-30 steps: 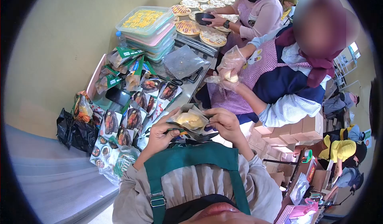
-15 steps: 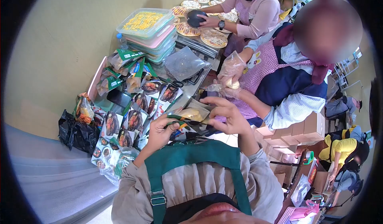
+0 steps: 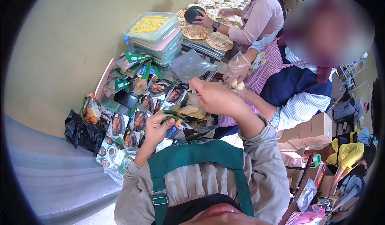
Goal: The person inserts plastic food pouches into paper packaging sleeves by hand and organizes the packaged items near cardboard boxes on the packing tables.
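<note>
My left hand (image 3: 159,125) is closed on the edge of a printed food pouch (image 3: 176,131) with a green rim, held in front of my apron. The pouch's mouth gapes, and pale yellowish food (image 3: 193,111) shows inside. Raised just above the pouch, my right hand (image 3: 212,96) has its fingers bunched and pointing left, apart from the left hand. Whatever those fingers hold, if anything, is hidden. Beyond the pouch lie a clear plastic sheet (image 3: 190,66) and black-handled scissors (image 3: 183,85).
Printed pouches (image 3: 139,120) cover the table at left, with a phone (image 3: 126,99) among them. Stacked lidded tubs (image 3: 156,38) stand behind. Pizzas (image 3: 219,41) fill the far table. A co-worker's gloved hand (image 3: 237,70) holds pale food close on the right. Cartons (image 3: 306,132) stand at right.
My right hand has left the pouch's right edge and risen up and left, its spread fingers now bunched. My left hand still grips the pouch. A far co-worker's hand has come off the dark round object.
</note>
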Demonstrator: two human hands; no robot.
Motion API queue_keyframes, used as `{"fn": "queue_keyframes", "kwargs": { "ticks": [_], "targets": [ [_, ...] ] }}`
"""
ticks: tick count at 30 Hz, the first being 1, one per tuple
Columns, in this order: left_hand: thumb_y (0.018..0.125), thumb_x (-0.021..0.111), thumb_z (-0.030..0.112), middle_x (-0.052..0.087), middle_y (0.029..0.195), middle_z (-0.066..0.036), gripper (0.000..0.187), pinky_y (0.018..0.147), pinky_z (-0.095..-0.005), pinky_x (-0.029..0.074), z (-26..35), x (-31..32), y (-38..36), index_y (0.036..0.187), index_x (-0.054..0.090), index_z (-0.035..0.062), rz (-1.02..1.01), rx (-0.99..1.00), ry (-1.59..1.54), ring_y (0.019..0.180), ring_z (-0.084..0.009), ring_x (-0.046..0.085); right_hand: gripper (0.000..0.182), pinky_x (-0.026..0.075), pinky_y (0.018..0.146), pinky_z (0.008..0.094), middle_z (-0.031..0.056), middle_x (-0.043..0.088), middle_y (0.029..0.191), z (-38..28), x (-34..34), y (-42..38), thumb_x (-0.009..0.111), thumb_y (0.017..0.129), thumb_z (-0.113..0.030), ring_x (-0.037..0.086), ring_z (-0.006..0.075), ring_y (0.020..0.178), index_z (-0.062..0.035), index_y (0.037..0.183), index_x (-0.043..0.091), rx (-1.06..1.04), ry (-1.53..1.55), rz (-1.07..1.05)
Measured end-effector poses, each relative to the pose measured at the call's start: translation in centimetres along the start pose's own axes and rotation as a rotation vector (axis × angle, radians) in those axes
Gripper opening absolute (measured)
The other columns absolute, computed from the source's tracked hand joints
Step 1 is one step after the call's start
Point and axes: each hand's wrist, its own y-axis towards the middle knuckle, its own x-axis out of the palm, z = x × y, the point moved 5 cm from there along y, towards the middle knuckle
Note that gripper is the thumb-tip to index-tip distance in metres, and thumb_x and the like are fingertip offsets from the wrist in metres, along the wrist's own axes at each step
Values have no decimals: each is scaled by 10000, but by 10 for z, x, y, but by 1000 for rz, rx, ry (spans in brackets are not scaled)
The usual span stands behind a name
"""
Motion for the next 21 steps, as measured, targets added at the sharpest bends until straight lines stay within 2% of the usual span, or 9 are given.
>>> {"fn": "queue_keyframes", "kwargs": {
  "ticks": [5,11,14,17,21],
  "targets": [
    [793,660,173,651,893,-106,203,701,-252,449,-7,-7,-4,839,659,-24,0,38,-31,784,-137,589,349,471,676,456,163,534,944,-24,-1,9,580,715,-74,575,372,799,-37,1037,452,-60,-155,-46],
    [783,672,165,656,861,-103,187,700,-258,450,1,-5,-5,820,660,-18,-32,72,58,771,-138,591,322,473,665,442,158,532,937,-24,13,23,632,670,-76,573,360,826,-31,955,489,-175,-159,-30],
    [783,672,168,656,854,-101,191,697,-257,450,-1,-7,-7,819,659,-20,-15,61,46,762,-139,592,301,466,659,446,158,559,874,-22,17,25,633,667,-75,576,359,812,-36,929,489,-232,-132,10],
    [782,675,172,656,855,-102,199,692,-257,451,-1,-10,-8,820,658,-22,-8,71,83,756,-140,591,286,460,649,452,147,598,786,-23,15,25,618,672,-72,588,357,767,-42,923,484,-179,-93,24],
    [781,676,174,650,833,-93,202,678,-254,446,3,-11,-8,812,656,-24,13,82,80,743,-139,588,317,461,630,446,138,628,744,-21,12,26,605,669,-56,598,360,718,-45,960,480,-137,14,62]
  ]
}}
